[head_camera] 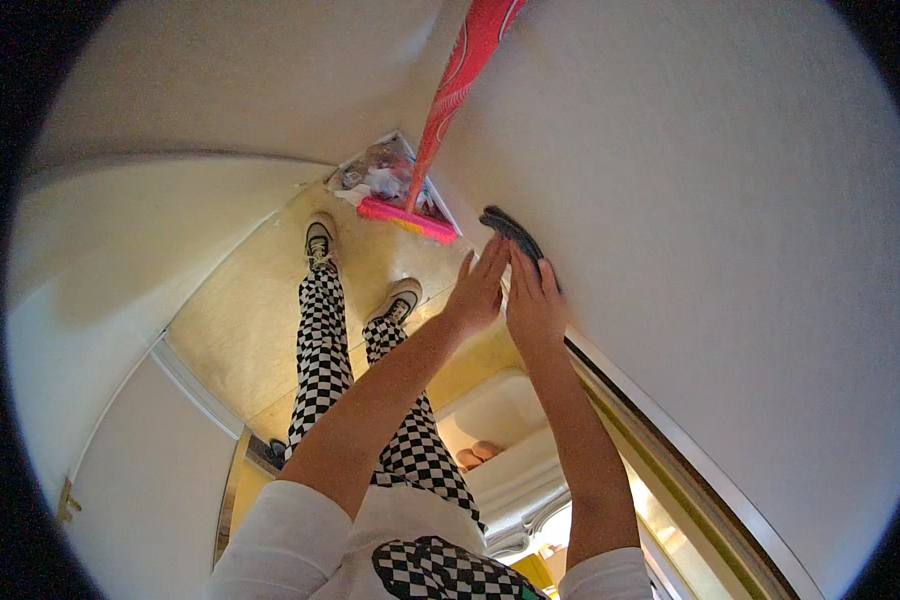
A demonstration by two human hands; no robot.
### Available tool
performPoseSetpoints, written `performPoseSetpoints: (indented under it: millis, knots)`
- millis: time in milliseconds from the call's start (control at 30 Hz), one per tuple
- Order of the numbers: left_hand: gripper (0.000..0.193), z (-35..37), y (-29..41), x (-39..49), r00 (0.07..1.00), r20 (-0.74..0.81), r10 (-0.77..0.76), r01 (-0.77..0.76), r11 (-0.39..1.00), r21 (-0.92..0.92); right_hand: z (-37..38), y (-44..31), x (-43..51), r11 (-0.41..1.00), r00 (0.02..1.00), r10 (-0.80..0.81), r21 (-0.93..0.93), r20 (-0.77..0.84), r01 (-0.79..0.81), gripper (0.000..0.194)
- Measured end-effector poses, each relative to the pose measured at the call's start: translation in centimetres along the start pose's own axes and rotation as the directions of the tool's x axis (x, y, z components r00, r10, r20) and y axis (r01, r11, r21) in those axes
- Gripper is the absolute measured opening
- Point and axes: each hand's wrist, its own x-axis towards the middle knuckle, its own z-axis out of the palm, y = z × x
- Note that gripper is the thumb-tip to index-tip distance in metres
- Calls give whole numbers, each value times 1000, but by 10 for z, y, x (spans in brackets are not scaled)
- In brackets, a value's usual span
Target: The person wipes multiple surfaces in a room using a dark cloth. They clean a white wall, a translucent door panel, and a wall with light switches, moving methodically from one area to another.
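Observation:
Both my arms reach forward toward the pale wall surface at right. My left hand [478, 289] has its thumb apart from its fingers, and its fingertips come close to a dark curved object [516, 229]. I see nothing clearly held in it. My right hand [534, 304] is right beside it, with its fingers over the lower part of that dark object. Blur and the fingers hide whether the right hand grips it or only touches it. What the object is I cannot tell.
A broom with a red patterned handle [450, 97] and pink bristles [412, 220] leans in the corner, against a dustpan [397, 136] holding mixed litter. My shoes [320, 244] stand on the yellowish floor [232, 322]. A white door [142, 465] is at left, and a dark-edged frame [667, 461] runs along the right.

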Motion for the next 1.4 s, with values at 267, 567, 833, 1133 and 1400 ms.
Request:
performPoseSetpoints:
  millis: [267, 567, 833, 1133, 1400]
  knots:
    - [68, -35, 70, -8, 940, -233, 249, -264, 964, -37, -60, 30, -71, 963, 943, 242, 172, -229, -205, 49]
    - [67, -18, 71, -24, 990, -28, 135, -134, 991, 9, -33, 14, -75, 988, 982, 148, -22, -118, -151, 48]
    - [62, -50, 154, -70, 940, -145, 308, -311, 950, 1, -88, 33, -163, 949, 913, 290, -34, -287, -312, 44]
    - [49, -201, 361, -93, 370, -555, 745, -804, 556, 211, -264, 114, -286, 722, 231, 472, 222, -851, -655, 31]
    - [41, -238, 435, -135, 170, -437, 883, -827, 369, 424, -300, 114, -346, 663, 38, 493, 347, -869, -664, 33]
